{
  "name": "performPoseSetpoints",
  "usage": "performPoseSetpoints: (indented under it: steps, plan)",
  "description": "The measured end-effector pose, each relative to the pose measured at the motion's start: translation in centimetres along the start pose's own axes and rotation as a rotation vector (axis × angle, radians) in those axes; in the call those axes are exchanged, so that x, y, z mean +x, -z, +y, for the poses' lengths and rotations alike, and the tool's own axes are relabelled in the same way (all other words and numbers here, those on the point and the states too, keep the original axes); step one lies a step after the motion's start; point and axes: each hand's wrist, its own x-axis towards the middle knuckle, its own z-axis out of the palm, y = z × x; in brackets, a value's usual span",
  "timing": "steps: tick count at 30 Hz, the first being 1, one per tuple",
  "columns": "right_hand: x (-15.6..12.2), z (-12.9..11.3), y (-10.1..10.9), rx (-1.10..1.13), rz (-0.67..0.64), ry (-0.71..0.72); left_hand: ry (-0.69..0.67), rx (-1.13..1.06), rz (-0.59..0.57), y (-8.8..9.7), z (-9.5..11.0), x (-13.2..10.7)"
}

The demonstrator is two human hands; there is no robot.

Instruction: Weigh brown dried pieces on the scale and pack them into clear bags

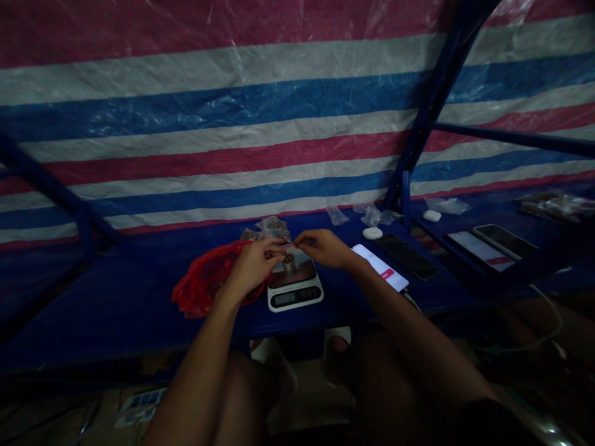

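A digital kitchen scale (295, 296) with a white body and a lit display stands before me on the blue table. On its platform sits a small metallic cup (289, 266) with brown bits in it. My left hand (260, 257) is at the cup's left rim, fingers curled together. My right hand (328, 248) is above the scale's right side, thumb and forefinger pinched. What the fingertips hold is too small and dark to make out. A red plastic bag (198, 288) lies open under my left forearm. Small clear bags with brown contents (274, 224) lie behind the scale.
Right of the scale lie a lit phone (381, 267), a dark phone (409, 255), a white case (372, 233) and clear bags (337, 215). Blue metal posts (413, 145) rise before a striped tarp (232, 111). More phones (483, 249) lie farther right.
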Motion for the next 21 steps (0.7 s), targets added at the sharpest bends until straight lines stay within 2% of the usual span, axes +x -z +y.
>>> performPoseSetpoints:
  steps: [3,9,16,18,21]
  plan:
    - [0.0,0.0,0.1,-0.009,-0.003,0.005,-0.020,-0.060,0.021,0.2,0.1,0.0]
    - [0.0,-0.4,0.2,-0.009,0.011,-0.012,-0.080,-0.195,0.172,-0.8,0.2,0.8]
    - [0.0,-0.4,0.2,0.012,0.009,-0.003,-0.102,-0.119,0.097,-2.4,0.3,1.4]
    - [0.0,-0.4,0.3,0.007,0.009,-0.006,-0.129,-0.075,0.106,-2.1,0.5,1.1]
    - [-0.1,-0.3,0.4,-0.003,0.014,-0.010,-0.155,0.009,0.180,-0.3,0.5,0.3]
